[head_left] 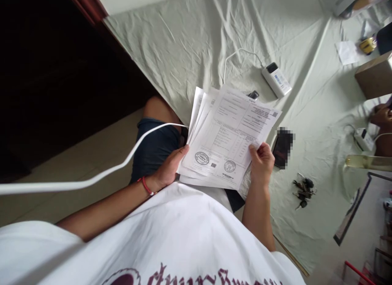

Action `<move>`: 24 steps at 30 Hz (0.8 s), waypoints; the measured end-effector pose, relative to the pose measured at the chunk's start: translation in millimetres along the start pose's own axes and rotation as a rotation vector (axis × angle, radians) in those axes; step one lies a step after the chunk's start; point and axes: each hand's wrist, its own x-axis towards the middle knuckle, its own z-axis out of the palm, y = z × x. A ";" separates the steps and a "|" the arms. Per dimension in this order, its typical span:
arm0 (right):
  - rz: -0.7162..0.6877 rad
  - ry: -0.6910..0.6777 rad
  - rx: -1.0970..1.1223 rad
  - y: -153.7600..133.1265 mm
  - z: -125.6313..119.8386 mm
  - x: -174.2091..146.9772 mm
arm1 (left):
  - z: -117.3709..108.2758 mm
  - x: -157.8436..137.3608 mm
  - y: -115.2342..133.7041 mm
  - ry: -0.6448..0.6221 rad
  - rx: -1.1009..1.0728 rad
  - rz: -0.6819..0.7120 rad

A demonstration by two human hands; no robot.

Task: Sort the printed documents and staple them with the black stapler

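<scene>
Several printed paper sheets (226,134) are fanned out a little above my lap, the top one bearing tables of text and two round ink stamps near its lower edge. At their left edge my left hand (171,166), with a red bracelet at the wrist, grips the sheets, thumb on top. My right hand (261,158) pinches the right edge of the papers between thumb and curled fingers. Both hands' remaining fingers are partly hidden behind the paper. Just right of my right hand lies a dark, pixelated phone-like object (283,148).
A cloth-covered surface (171,44) spreads ahead and right. On it lie a white power bank (277,80) with a cable, a key bunch (304,190), a cardboard box (375,74) and a yellow tape measure (367,45). A white cable (122,164) crosses from the left. Another person's hand (382,113) shows far right.
</scene>
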 end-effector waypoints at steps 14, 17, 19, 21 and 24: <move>0.008 0.302 0.069 0.0 -35.7 -1.0 | -7.6 1.8 2.4 0.138 0.176 0.052; 0.022 0.345 0.146 3.4 -42.0 -3.0 | -6.5 2.9 1.1 0.107 0.195 0.086; 0.043 0.347 0.197 5.3 -41.0 -5.8 | -4.9 3.0 -0.2 0.074 0.191 0.063; 0.063 0.335 0.226 5.8 -35.7 -9.1 | -3.2 2.4 -1.7 0.098 0.182 0.034; 0.079 0.286 0.268 3.3 -22.0 -12.6 | -1.2 1.4 -3.8 0.146 0.124 0.021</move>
